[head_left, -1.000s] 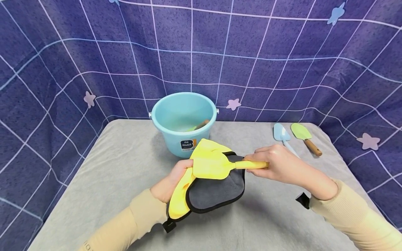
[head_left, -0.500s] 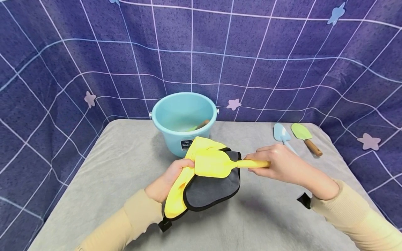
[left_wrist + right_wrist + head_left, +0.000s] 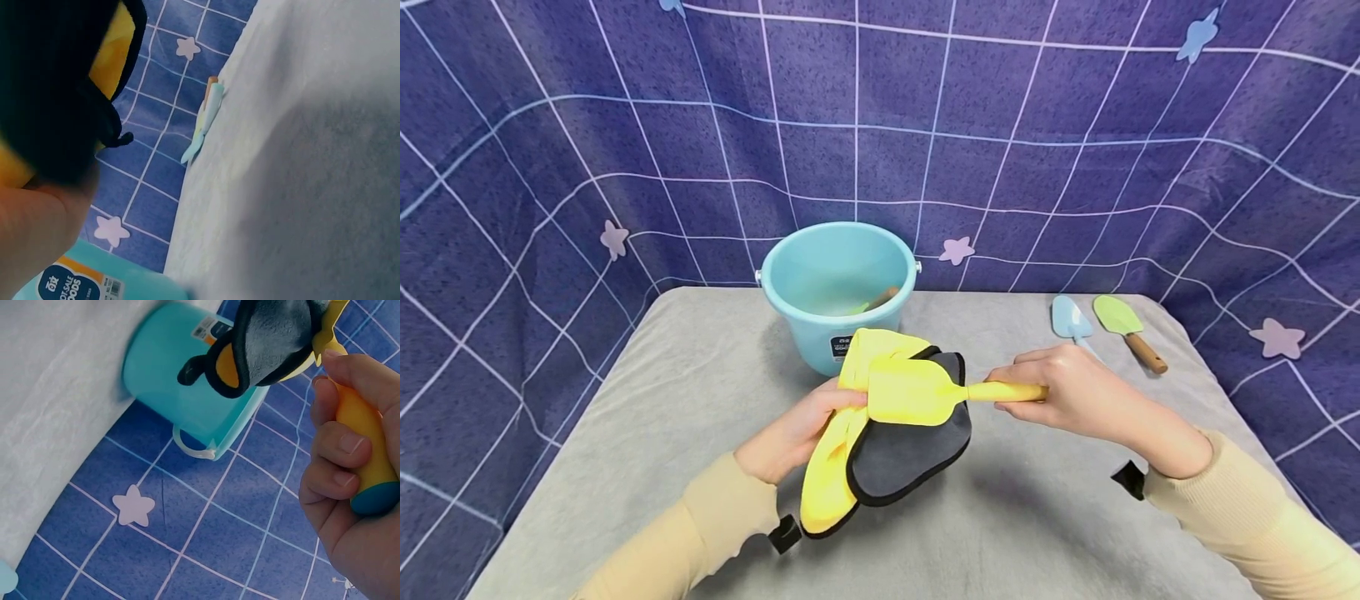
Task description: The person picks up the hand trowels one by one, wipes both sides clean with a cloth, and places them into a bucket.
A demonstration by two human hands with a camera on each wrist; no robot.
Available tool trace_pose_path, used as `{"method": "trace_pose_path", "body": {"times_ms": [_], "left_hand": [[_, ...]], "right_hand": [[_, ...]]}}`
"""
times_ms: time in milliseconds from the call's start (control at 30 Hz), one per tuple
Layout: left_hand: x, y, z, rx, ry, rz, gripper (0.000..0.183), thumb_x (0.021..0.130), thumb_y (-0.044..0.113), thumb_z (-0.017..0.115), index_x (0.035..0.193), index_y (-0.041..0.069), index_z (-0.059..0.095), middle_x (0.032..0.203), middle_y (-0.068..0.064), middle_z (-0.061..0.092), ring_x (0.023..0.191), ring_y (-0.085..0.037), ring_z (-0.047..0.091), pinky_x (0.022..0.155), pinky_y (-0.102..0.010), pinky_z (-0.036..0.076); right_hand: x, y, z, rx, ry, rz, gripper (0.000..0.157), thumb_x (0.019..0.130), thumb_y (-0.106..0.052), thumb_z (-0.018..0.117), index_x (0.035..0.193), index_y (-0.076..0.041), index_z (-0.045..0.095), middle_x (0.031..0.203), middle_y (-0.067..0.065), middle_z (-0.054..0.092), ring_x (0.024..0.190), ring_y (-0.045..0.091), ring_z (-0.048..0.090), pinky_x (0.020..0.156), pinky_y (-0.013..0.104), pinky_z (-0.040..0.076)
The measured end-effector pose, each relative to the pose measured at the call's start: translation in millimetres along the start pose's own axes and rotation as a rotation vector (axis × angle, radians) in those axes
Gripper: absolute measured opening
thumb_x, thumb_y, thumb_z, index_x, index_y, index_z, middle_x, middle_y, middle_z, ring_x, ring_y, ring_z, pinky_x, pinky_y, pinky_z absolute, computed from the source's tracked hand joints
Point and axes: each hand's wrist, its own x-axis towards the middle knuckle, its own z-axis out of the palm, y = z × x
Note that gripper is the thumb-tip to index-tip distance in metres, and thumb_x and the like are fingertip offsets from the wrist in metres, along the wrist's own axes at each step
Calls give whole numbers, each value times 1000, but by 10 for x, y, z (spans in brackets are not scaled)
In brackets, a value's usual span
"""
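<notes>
In the head view, my left hand (image 3: 797, 427) grips a cloth (image 3: 910, 468), yellow on one side and dark grey on the other, with black edging. The cloth hangs folded above the table. Over it lies the flat yellow blade of a small toy shovel (image 3: 913, 392), apparently touching the cloth. My right hand (image 3: 1067, 387) holds this shovel by its handle. In the right wrist view, curled fingers (image 3: 340, 447) wrap the yellow handle, whose end is dark teal. The cloth hides most of my left fingers in the left wrist view.
Behind the cloth stands a light blue bucket (image 3: 801, 333) with a green shovel with a brown handle (image 3: 882, 297) inside. At the back right of the grey-covered table (image 3: 700, 400) lie a light blue shovel (image 3: 1070, 317) and a green one with a brown handle (image 3: 1148, 354).
My left hand has drawn the cloth slightly left, so its grey side reaches less far right under the shovel. The right hand and shovel have shifted only slightly right.
</notes>
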Motion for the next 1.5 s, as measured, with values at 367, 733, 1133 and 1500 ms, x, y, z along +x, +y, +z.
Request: {"method": "trace_pose_path", "body": {"times_ms": [367,733,1133,1500], "left_hand": [[-78,82,-55,118,66,11,33,89,3,53,122,3,48,104,-3,66,93,-12,65,82,-26,53],[-189,99,-106,302,122,45,42,84,5,63,122,-1,46,100,-4,66,88,-15,67,81,-31,55],[-310,82,-188,336,104,130,41,84,2,62,122,3,47,106,-5,66,94,-17,66,85,-33,53],[-504,122,-232,366,162,123,40,86,2,61,122,5,44,104,-2,63,92,-15,65,85,-29,53]], "right_hand": [[-21,9,-9,-5,-8,25,28,70,-10,79,96,-15,72,75,-12,62,59,-6,46,52,11,42],[-38,6,-24,16,9,4,26,73,-12,78,97,-16,72,72,-14,58,58,-6,45,52,10,41],[-82,11,-21,15,12,4,24,74,-13,77,97,-17,71,72,-15,57,59,-6,45,53,11,41],[-112,22,-13,-14,2,20,25,73,-14,78,97,-20,71,69,-17,53,57,-7,42,51,10,40]]}}
